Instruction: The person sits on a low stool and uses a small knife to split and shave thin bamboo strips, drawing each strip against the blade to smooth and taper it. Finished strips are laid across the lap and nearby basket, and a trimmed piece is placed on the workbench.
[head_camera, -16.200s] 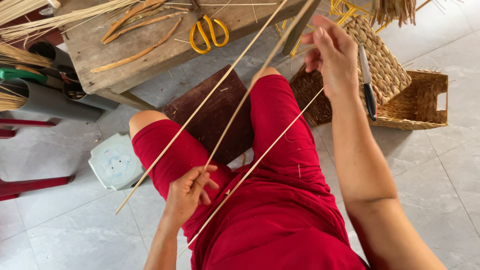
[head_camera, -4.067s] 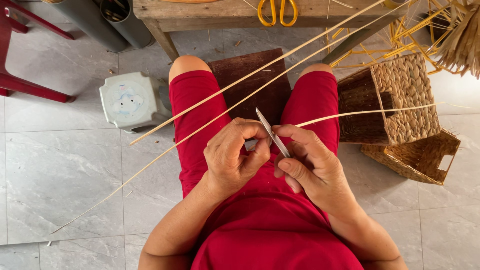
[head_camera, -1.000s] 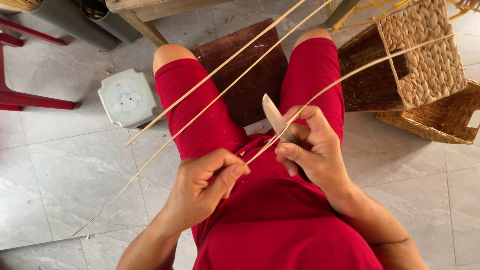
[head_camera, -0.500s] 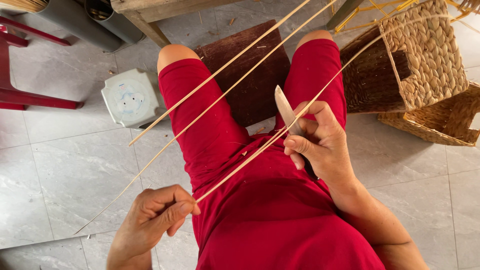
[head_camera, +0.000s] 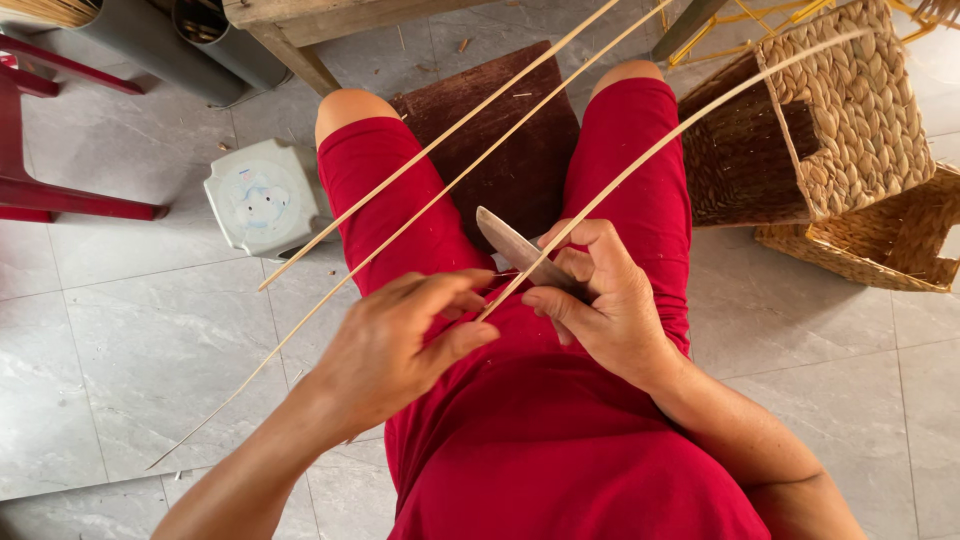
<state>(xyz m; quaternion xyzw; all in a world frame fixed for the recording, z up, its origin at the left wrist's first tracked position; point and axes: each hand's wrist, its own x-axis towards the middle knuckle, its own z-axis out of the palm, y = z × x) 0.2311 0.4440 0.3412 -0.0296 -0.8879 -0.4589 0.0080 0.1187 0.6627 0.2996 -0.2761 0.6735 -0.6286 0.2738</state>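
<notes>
- Your right hand (head_camera: 600, 305) is clamped on a small knife (head_camera: 515, 245), its blade set against a thin bamboo strip (head_camera: 680, 135) that runs up past the woven basket (head_camera: 860, 110).
- Your left hand (head_camera: 400, 345) pinches the strip's near end over your red-clad lap, just beside the blade.
- Judging the cut: keep the blade shallow, thumb behind it, and draw the strip evenly.
- Half a second earlier your left hand was well down by your left side; now it has come up close to the right.
- Two more strips (head_camera: 440, 165) lie across your thighs.
</notes>
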